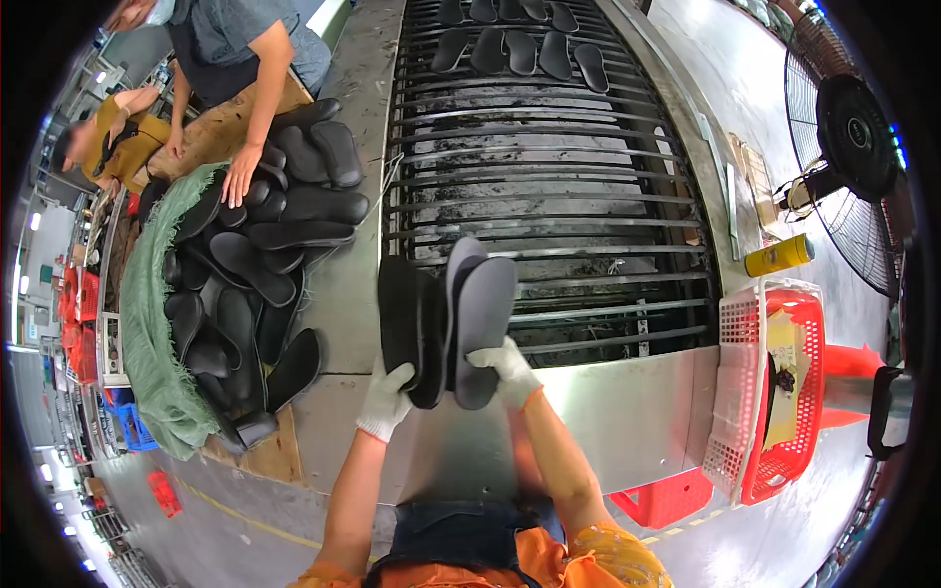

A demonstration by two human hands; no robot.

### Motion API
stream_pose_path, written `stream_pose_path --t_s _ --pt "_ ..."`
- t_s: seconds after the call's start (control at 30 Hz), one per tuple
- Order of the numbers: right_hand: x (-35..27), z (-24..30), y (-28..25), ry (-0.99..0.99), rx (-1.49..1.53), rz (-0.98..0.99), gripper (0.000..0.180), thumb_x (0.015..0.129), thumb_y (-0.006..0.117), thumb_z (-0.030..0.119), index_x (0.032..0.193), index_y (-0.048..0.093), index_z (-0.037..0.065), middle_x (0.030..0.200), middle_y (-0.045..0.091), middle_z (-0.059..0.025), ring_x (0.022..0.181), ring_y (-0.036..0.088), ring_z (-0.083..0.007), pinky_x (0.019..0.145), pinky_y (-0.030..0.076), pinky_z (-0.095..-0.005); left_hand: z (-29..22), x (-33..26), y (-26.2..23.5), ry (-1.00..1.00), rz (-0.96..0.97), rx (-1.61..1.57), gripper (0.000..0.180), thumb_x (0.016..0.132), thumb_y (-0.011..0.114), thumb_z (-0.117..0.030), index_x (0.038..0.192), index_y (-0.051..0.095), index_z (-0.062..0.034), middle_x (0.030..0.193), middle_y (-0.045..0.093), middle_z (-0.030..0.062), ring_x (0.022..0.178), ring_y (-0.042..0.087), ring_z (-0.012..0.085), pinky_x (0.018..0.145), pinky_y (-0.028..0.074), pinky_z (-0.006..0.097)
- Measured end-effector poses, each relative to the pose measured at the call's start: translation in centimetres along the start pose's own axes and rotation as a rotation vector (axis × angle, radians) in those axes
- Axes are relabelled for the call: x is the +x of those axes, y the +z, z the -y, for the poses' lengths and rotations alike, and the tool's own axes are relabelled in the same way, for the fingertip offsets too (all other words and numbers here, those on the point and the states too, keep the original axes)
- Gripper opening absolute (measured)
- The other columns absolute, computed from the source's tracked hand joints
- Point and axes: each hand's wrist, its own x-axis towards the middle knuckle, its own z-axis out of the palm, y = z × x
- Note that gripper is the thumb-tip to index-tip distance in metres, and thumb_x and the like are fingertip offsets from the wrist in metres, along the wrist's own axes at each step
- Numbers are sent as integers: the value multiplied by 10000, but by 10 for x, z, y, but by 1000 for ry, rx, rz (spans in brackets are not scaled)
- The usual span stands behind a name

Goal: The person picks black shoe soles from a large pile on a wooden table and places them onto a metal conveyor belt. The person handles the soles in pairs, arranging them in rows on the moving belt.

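Both my hands wear white knitted gloves and are raised over the near end of a metal roller conveyor [549,230]. My left hand [387,394] is closed on the lower part of upright black shoe insoles [399,314]. In my right hand [504,370] are dark grey shoe insoles [485,328], overlapping and held by their lower edge, with the thumb across the front. The two bunches stand side by side, close together. To the left, a large heap of black insoles [240,260] lies in an open green woven sack [157,333].
More insoles [522,52] lie in rows at the conveyor's far end. A co-worker's hand [240,176] rests on the heap; another person [127,137] is behind. At right are red and white baskets [737,382], a yellow can [779,256] and a black fan [855,129].
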Motion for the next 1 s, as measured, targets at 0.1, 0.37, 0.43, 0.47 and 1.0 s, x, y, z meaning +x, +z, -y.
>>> stream_pose_path --t_s 0.1,0.37,0.43,0.47,1.0 --pt "-8 40 -40 -85 -79 -131 337 742 680 -79 1072 697 -16 942 725 -84 781 702 -215 734 582 -357 18 32 45 -25 26 80 566 859 615 40 1385 406 10 1244 585 139 1125 621 265 994 537 429" --pt "-6 106 -132 -237 -344 -511 306 859 705 37 1151 667 -43 1012 726 -130 835 694 -199 759 564 -332 87 102 88 -94 -22 315 525 813 631 74 1306 454 37 1208 604 168 1074 645 261 929 567 417" --pt "-8 112 -158 -274 -321 -532 268 874 706 47 1115 674 -67 988 724 -121 821 678 -178 758 552 -325 102 105 83 -88 -46 347 522 818 621 74 1310 452 35 1208 603 166 1073 644 259 924 570 424" --pt "-10 116 -165 -310 -358 -574 249 881 685 35 1106 671 -70 971 722 -110 814 674 -173 752 551 -324 107 105 81 -87 -58 311 515 826 617 70 1312 452 34 1209 602 165 1076 642 259 931 567 422" --pt "16 88 -12 -480 -1570 -515 752 691 848 305 1339 525 101 1363 485 -254 1231 508 -447 1009 480 -504 70 68 61 225 -164 120 394 928 563 -5 1306 467 53 1187 570 153 1049 600 231 933 538 386"
